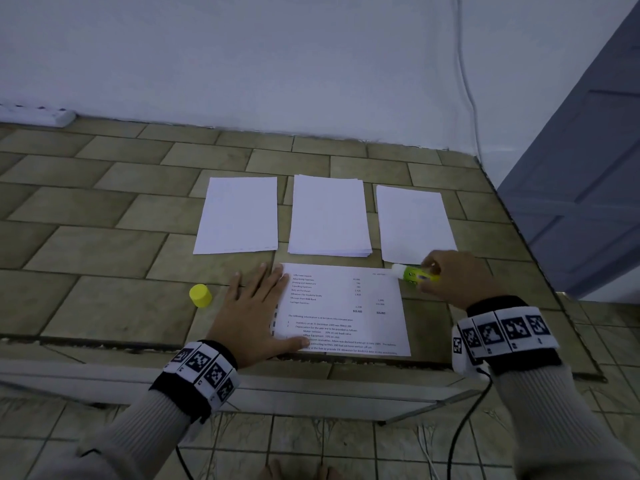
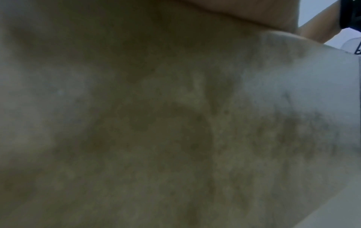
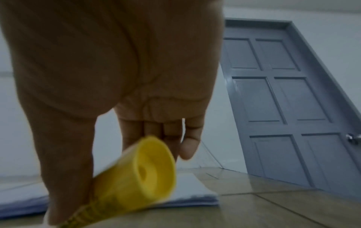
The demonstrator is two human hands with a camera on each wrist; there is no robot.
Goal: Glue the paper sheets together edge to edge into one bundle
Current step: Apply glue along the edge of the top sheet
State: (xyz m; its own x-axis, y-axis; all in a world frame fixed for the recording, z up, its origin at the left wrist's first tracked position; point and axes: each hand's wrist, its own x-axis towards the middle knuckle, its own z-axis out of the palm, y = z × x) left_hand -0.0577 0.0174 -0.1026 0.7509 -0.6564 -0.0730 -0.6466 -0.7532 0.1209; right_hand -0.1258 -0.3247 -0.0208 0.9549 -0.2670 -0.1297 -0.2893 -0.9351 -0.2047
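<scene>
A printed sheet (image 1: 346, 306) lies near the front edge of the tiled ledge (image 1: 104, 254). My left hand (image 1: 258, 306) lies flat with straight fingers, pressing the sheet's left edge. My right hand (image 1: 450, 275) grips a yellow-green glue stick (image 1: 415, 274), its white tip at the sheet's top right corner. In the right wrist view the glue stick (image 3: 134, 174) shows its yellow base between thumb and fingers (image 3: 170, 131). Beyond lie a blank sheet (image 1: 239, 216), a paper stack (image 1: 329, 216) and another blank sheet (image 1: 414, 225). The left wrist view is a blur of tile.
The yellow glue cap (image 1: 200, 295) stands on the ledge left of my left hand. A grey door (image 1: 581, 188) is at the right, also the door (image 3: 283, 100) in the right wrist view. A power strip (image 1: 38, 116) lies at the far left by the wall.
</scene>
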